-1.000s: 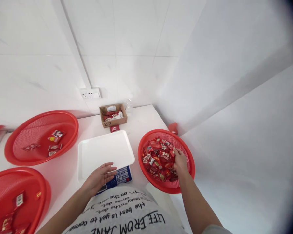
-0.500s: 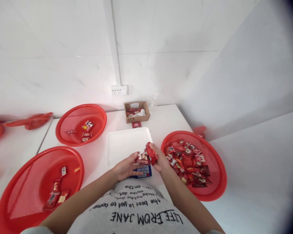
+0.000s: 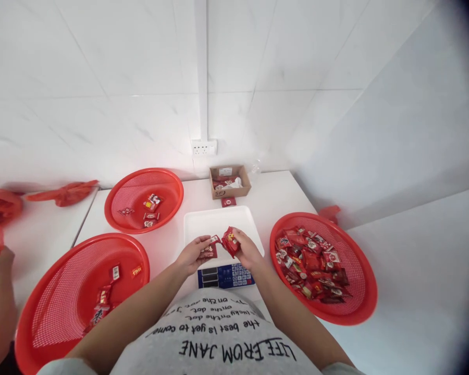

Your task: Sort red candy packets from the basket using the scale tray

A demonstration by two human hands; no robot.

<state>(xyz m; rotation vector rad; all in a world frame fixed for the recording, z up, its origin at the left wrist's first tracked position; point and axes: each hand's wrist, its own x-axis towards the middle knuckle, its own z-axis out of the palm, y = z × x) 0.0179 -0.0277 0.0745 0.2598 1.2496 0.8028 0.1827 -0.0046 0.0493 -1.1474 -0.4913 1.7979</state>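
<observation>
Over the white tray of a digital scale, my left hand pinches small red snack packets in its closed fingers. My right hand is closed on red snack packets, held up close to the left hand's packets. How many each hand holds is unclear. The scale's blue keypad panel shows below my hands. To the right stands a red mesh basket with a heap of snack packets.
Two red baskets at left, a far one and a near one, hold a few packets. A cardboard box sits at the back, a red packet before it. Another person's hand is at far left, beside red plastic bags.
My hands have lifted off the keypad area and sit over the tray's front, uncovering more of the panel. The view has shifted slightly left. Another person's hand has come in at left.
</observation>
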